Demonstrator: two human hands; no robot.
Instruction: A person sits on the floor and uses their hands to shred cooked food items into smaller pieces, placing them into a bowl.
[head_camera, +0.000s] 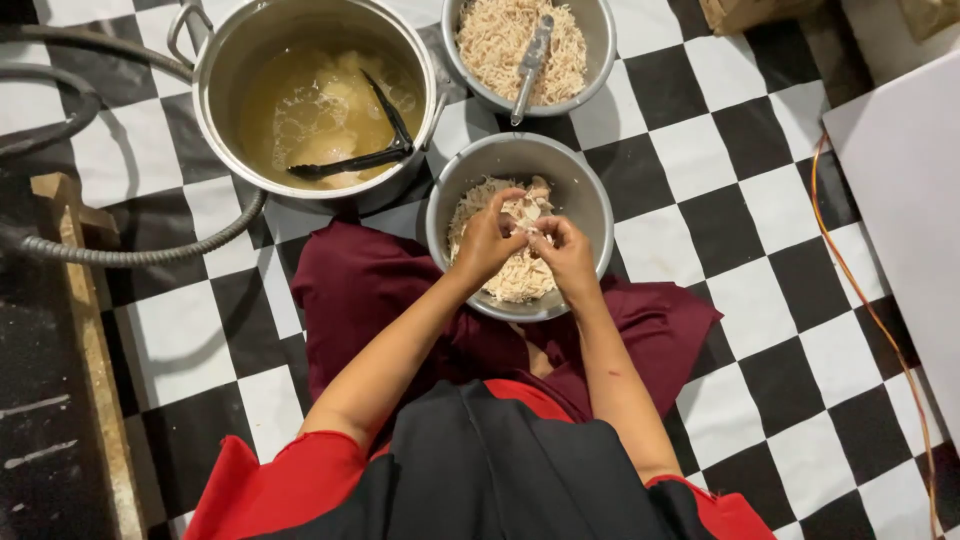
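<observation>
Shredded chicken (520, 275) fills a steel bowl (585, 190) on the checkered floor (740, 250); left hand (487, 240) and right hand (565, 255) both pinch one pale piece (525, 212) above it, a broth pot (225, 60) far left.

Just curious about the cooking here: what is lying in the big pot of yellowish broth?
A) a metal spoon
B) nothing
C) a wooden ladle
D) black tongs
D: black tongs lie across the broth in the big pot; the metal spoon is in the far bowl.
</observation>
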